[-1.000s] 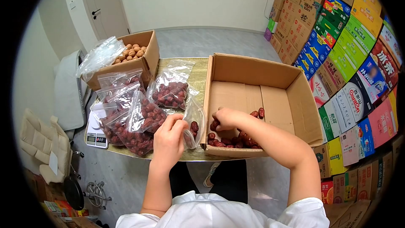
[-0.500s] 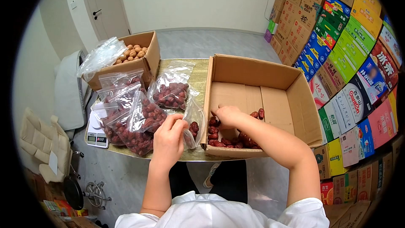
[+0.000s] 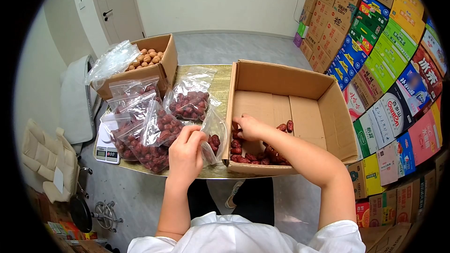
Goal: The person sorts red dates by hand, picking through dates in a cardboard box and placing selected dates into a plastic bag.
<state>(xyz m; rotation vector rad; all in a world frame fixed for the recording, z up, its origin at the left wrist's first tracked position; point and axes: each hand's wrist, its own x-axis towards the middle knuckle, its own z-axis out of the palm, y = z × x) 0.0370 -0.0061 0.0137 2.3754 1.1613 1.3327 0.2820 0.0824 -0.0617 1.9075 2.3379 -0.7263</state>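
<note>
Red dates [image 3: 265, 161] lie inside the large box [image 3: 281, 77], heaped along its near side and up against its left wall. Our right hand [image 3: 246, 127] is down inside the large box at that left wall, fingers bent beside the dates; we cannot tell whether it has closed on any. Our left hand [image 3: 186, 150], left of the large box, pinches the edge of an open bag [image 3: 217, 129], which stands just beside the box wall with some dates low inside.

The large box sits on a table [image 3: 220, 77] with a yellowish, grained top. Left of the large box we have filled bags [image 3: 164, 129] of dates, partly over a white scale [image 3: 108, 153], and at its back left a walnut box [image 3: 171, 63] with loose plastic bags [image 3: 110, 63] over its edge. Beyond the large box we see grey floor [image 3: 225, 49] and a pale wall [image 3: 211, 4]; a beige chair [image 3: 51, 159] stands well left of it, and stacked cartons [image 3: 349, 42] rise to its right.

We count two boxes on the table, one scale, one bag in hand, one beige chair, and at least five filled bags, overlapping too much for an exact number. Inside the large box, two dates show beyond our right forearm.
</note>
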